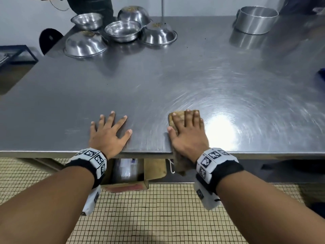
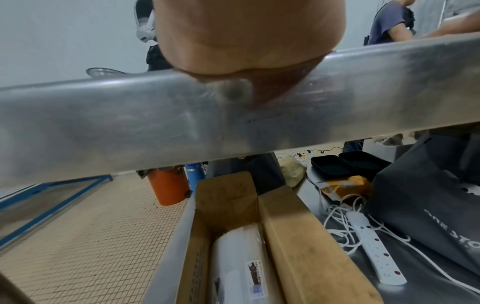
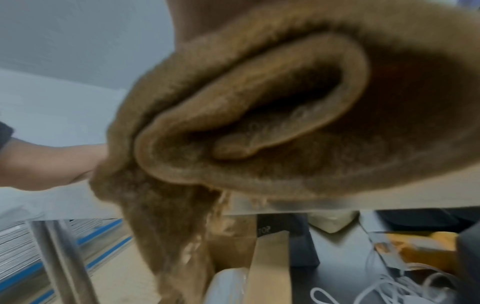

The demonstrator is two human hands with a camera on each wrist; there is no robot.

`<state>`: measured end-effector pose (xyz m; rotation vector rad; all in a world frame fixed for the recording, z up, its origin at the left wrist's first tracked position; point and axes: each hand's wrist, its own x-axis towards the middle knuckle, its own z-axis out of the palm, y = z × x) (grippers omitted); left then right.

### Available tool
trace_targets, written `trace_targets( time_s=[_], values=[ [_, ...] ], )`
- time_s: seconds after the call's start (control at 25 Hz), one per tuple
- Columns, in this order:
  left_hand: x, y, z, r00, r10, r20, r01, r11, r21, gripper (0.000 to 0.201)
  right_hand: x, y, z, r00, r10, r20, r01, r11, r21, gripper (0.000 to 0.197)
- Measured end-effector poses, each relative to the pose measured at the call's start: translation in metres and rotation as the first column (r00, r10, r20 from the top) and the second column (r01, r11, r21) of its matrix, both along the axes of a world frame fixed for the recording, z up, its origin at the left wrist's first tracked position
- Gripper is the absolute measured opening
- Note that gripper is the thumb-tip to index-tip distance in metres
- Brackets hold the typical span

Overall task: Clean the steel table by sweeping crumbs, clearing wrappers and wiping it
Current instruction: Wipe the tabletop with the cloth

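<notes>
My right hand (image 1: 187,127) lies flat, fingers straight, on a folded brown cloth (image 1: 173,120) at the near edge of the steel table (image 1: 158,81). Part of the cloth (image 3: 259,123) hangs over the edge below my wrist. My left hand (image 1: 110,127) rests flat on the bare steel with fingers spread, a little to the left. In the left wrist view the heel of my left palm (image 2: 246,37) sits on the table's front rim (image 2: 130,115). I see no wrappers on the tabletop, only a few dark specks far back.
Several steel bowls (image 1: 123,29), some upside down, cluster at the far left. A round steel tin (image 1: 255,19) stands far right. A person (image 1: 91,4) stands behind the table. On the shelf underneath are a cardboard box (image 2: 285,236), a power strip (image 2: 374,248) and a dark bag (image 2: 428,205).
</notes>
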<state>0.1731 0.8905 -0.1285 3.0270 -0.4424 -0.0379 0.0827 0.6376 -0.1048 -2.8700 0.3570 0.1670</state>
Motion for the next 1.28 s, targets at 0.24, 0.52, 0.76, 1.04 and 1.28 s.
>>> trace_targets(
  time_s=[0.24,0.52,0.76,1.04,1.28],
  values=[
    [0.000,0.000,0.001,1.000,0.009,-0.004,-0.009,1.000,-0.005,0.063,-0.001,0.059,-0.003,0.980,0.197,0.015,-0.198,0.980,0.007,0.060],
    [-0.002,-0.003,0.008,1.000,-0.003,-0.017,0.004,1.000,0.031,0.063,-0.040,0.052,-0.009,0.965,0.247,0.083,-0.248,0.969,-0.001,0.058],
    [-0.014,-0.031,0.015,0.987,-0.158,0.018,0.159,0.985,-0.068,0.063,-0.066,0.007,-0.007,0.998,0.056,0.006,-0.056,0.998,-0.028,0.060],
    [-0.014,-0.055,0.004,0.978,-0.210,0.005,0.210,0.976,-0.063,0.060,-0.040,-0.012,-0.003,0.999,0.011,0.053,-0.009,0.999,-0.051,0.068],
    [-0.014,-0.056,0.003,0.981,-0.191,0.015,0.192,0.980,-0.051,0.060,-0.010,0.009,-0.005,0.999,-0.003,0.051,0.004,1.000,-0.006,0.067]
  ],
)
